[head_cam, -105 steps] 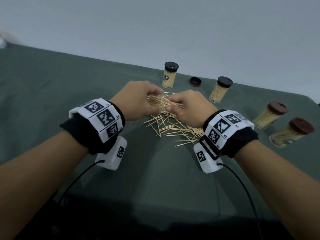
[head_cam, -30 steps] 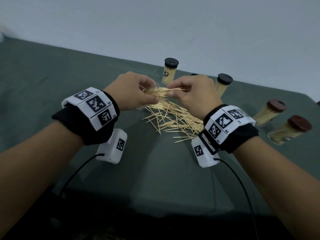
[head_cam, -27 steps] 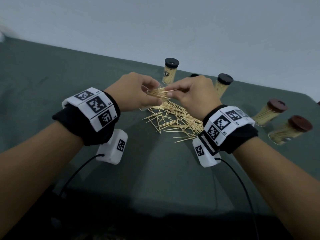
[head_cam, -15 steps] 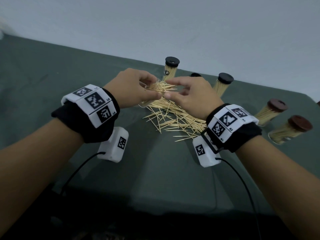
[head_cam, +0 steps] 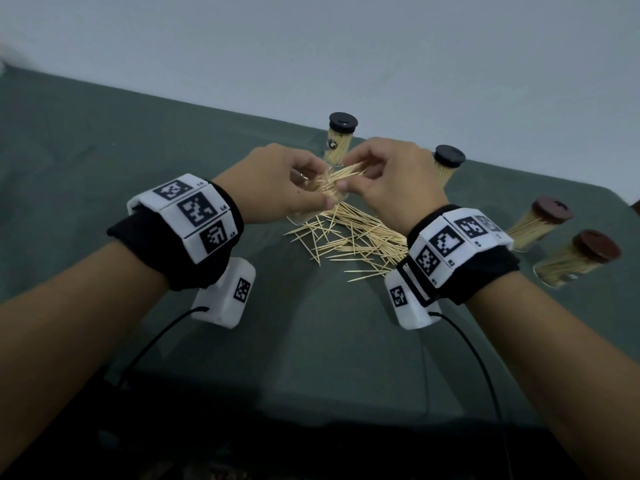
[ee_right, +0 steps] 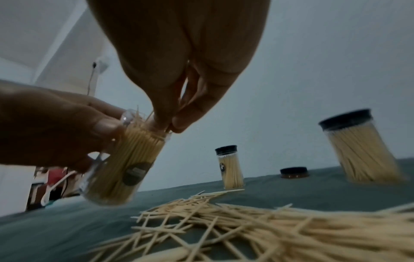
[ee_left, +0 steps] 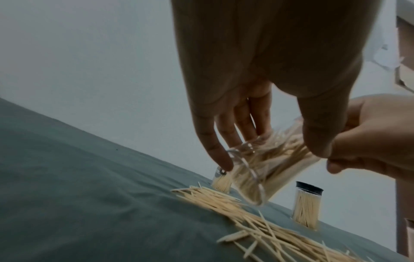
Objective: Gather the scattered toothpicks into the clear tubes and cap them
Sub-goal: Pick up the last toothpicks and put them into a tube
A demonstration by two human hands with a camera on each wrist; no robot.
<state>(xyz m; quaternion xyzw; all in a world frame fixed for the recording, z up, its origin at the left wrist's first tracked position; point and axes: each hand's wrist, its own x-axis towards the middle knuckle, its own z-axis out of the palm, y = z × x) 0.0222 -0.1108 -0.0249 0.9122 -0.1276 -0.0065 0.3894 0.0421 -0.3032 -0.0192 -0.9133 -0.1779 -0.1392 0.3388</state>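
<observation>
My left hand (head_cam: 287, 188) grips an uncapped clear tube (ee_left: 264, 168) (ee_right: 121, 163), tilted above the table and nearly full of toothpicks. My right hand (head_cam: 388, 181) pinches a small bundle of toothpicks (head_cam: 343, 178) at the tube's mouth, thumb and fingertips (ee_right: 167, 122) pressed together on them. Several of these picks stick out past the rim. A loose heap of scattered toothpicks (head_cam: 353, 240) (ee_right: 246, 228) lies on the green cloth just below both hands.
Two filled tubes with black caps (head_cam: 341, 138) (head_cam: 446, 164) stand behind the hands. Two brown-capped filled tubes (head_cam: 540, 223) (head_cam: 581, 261) stand at the right. A loose brown cap (ee_right: 293, 172) lies on the cloth between the black-capped tubes. The green table (head_cam: 138, 140) ends at a pale wall.
Both hands have risen off the heap with the tube. The right hand has brought a pinch of toothpicks to the tube's mouth and pushed them partly in.
</observation>
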